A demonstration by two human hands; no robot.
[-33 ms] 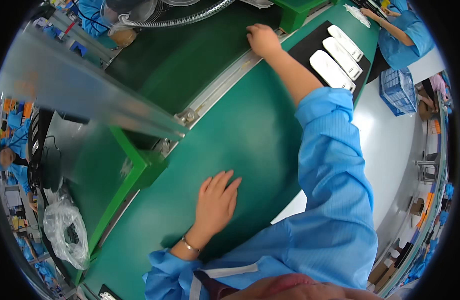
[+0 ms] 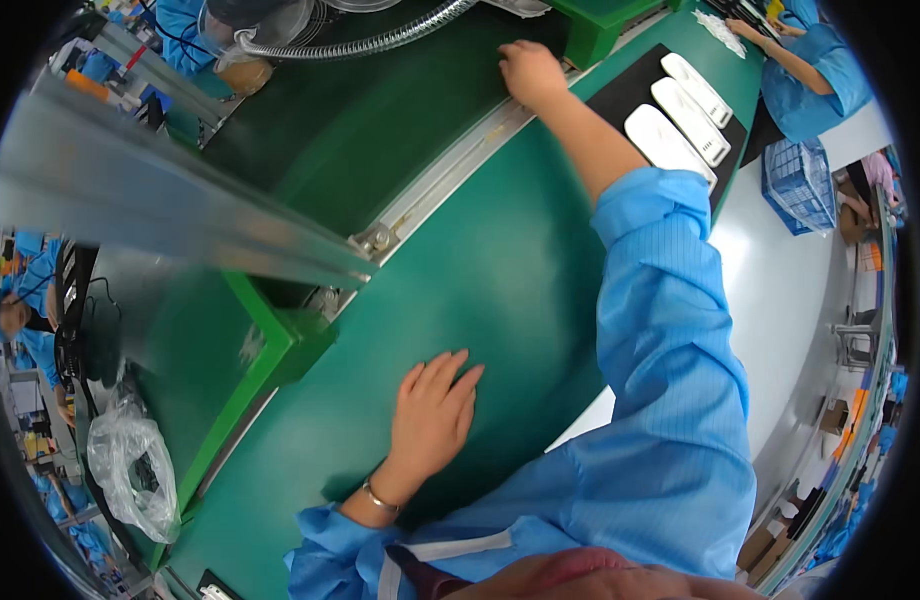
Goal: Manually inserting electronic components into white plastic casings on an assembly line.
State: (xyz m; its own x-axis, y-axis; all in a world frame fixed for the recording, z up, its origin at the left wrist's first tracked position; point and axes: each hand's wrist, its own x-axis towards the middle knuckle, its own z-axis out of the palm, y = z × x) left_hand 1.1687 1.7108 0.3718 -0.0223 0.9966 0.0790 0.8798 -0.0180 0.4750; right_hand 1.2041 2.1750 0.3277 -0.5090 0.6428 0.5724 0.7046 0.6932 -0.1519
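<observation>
My left hand (image 2: pixel 432 415) lies palm down on the green work table (image 2: pixel 500 255), its fingers stretched out and slightly apart, with nothing in it. A metal band circles that wrist. My right arm reaches to the far side, where my right hand (image 2: pixel 535 75) rests at the metal rail (image 2: pixel 450 173) beside the dark green belt (image 2: pixel 350 130). Its fingers are loosely bent and apart over the belt, and I see nothing held in them. Right of that forearm, three long white plastic housings (image 2: pixel 690 120) lie side by side on a black mat (image 2: pixel 620 100).
A blurred upright metal post (image 2: pixel 180 205) and green brackets (image 2: pixel 280 335) stand along the rail. A clear plastic bag (image 2: pixel 130 470) hangs at the left. Overhead is a ribbed metal hose (image 2: pixel 370 45). At far right, a co-worker (image 2: pixel 810 80) handles small white pieces; a blue crate (image 2: pixel 798 185) is nearby.
The view has shifted slightly. My right hand sits a touch farther out over the belt; my left hand has stayed in place.
</observation>
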